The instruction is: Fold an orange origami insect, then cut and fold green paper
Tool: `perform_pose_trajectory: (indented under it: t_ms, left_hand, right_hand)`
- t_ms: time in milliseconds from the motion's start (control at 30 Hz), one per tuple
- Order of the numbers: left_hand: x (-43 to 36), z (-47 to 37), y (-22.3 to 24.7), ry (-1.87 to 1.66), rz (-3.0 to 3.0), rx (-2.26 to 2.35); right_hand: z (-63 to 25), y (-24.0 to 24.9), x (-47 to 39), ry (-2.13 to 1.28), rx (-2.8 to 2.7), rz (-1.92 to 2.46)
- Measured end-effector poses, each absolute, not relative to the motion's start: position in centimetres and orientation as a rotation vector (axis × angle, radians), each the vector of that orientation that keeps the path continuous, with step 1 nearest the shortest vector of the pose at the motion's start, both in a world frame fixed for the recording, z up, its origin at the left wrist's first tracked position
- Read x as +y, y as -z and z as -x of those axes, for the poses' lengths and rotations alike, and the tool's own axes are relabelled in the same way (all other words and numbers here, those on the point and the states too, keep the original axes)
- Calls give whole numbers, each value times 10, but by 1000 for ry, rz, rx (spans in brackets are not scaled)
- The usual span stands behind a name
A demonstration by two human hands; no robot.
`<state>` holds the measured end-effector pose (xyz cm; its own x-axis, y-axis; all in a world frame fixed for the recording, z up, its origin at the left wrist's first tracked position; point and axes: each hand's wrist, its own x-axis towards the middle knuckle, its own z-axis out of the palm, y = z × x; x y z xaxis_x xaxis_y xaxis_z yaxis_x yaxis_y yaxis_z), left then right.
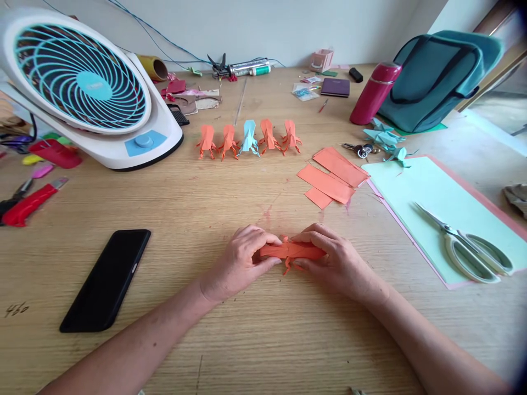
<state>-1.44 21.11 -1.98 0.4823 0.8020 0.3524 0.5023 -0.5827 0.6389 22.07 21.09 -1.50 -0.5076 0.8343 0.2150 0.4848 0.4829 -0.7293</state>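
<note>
two-handed grip in the head view: left hand [239, 258] closed, thumb and fingers pinching the left end of a folded orange paper piece [284, 250]; right hand [337, 260] closed likewise on the right end. thin paper legs [287, 266] poking out between both hands, at the far and near edges; probably pinched by the ends to hold the flat body steady and spare the delicate legs. beyond both hands, a row of five folded figures [249, 137], four orange and one pale blue, evenly spaced, seemingly set well clear of the working spot. beyond the right hand, overlapping orange strips [327, 184], apparently kept within easy reach. right of the right hand, scissors [465, 241] on a pale green sheet [403, 186], handles on the near side, presumably for ready pick-up. left of the left hand, a dark-screened phone [107, 280]. writing: farther left, handwritten marks [17, 309] on the table [185, 203], readable roughly as "460"; beyond the left hand, lettering on the fan [94, 85] hub, too faint to read.
</note>
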Motion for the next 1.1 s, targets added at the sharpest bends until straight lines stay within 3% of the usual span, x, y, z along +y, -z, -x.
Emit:
perform_pose_trajectory:
  t_ms: [1100]
  left_hand:
    - [203, 10, 20, -883, -2240, 1103]
  right_hand:
    - [-213, 28, 208, -833, -2087, 1095]
